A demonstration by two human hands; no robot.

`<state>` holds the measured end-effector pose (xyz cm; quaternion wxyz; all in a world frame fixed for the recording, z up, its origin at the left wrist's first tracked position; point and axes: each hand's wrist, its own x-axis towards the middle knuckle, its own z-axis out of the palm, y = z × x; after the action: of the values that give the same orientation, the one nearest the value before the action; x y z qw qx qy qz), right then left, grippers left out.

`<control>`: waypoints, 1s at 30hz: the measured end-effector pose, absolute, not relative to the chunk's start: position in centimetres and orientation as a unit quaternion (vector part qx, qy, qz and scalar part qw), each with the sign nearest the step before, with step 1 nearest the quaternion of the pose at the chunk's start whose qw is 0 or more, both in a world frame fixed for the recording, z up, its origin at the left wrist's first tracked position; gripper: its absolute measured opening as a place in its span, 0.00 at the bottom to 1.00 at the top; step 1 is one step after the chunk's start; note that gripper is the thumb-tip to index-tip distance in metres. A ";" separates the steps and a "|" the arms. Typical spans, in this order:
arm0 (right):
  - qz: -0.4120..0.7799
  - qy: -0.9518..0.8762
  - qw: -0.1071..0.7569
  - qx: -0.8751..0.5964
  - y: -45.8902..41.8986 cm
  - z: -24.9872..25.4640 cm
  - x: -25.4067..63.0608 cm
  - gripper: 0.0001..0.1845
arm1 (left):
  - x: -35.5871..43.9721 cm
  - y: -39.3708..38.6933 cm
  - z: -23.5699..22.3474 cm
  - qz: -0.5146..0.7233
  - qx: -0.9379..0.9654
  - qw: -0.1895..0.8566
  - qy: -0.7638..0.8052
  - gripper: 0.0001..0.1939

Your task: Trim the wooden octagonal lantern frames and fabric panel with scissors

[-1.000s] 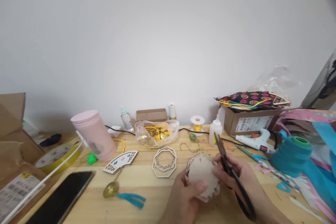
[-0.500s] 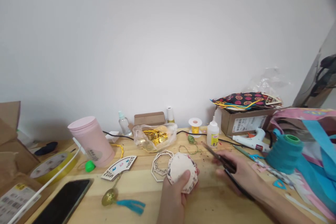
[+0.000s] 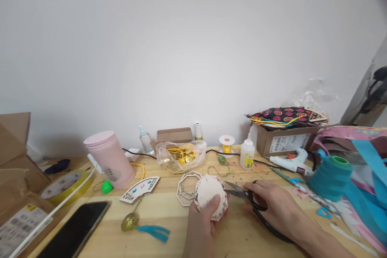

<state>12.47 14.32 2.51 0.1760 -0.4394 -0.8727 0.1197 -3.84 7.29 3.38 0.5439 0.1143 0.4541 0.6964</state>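
Left hand (image 3: 199, 225): you grip the disc; hold your thumb clear of the blades.
Disc (image 3: 210, 191): between frame (image 3: 178, 193) and scissors; turn it, not your wrist.
Scissors (image 3: 240, 194): blades parted; take small bites.
Right hand (image 3: 281, 209): you grasp the handles; steer lightly.

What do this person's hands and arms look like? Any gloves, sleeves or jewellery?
The left hand and right hand are both ungloved. No sleeve, watch or bracelet shows on either wrist or the visible forearm. I see no ring, but some fingers are hidden. No clear markings show; nail detail is too small to tell.
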 end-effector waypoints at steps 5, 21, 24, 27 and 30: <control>0.103 -0.868 0.163 -0.457 13.9 2.2 12.0 0.13 | -3.7 7.4 3.9 0.702 0.091 0.541 0.454 0.20; 0.113 -0.849 0.139 -0.498 13.8 2.1 11.7 0.11 | -3.6 7.3 4.1 0.705 0.108 0.523 0.467 0.15; 0.122 -0.842 0.142 -0.506 13.7 2.2 11.5 0.11 | -3.6 7.3 4.4 0.706 0.108 0.526 0.462 0.15; 0.132 -0.843 0.156 -0.497 13.7 2.3 11.6 0.11 | -3.5 7.3 4.4 0.706 0.104 0.527 0.462 0.16; 0.128 -0.846 0.161 -0.493 13.7 2.3 11.6 0.11 | -3.4 7.2 4.4 0.703 0.099 0.524 0.471 0.17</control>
<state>11.59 13.71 2.26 0.1607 -0.4925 -0.8457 0.1279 -3.40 7.24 4.38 0.5238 0.0991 0.4707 0.7030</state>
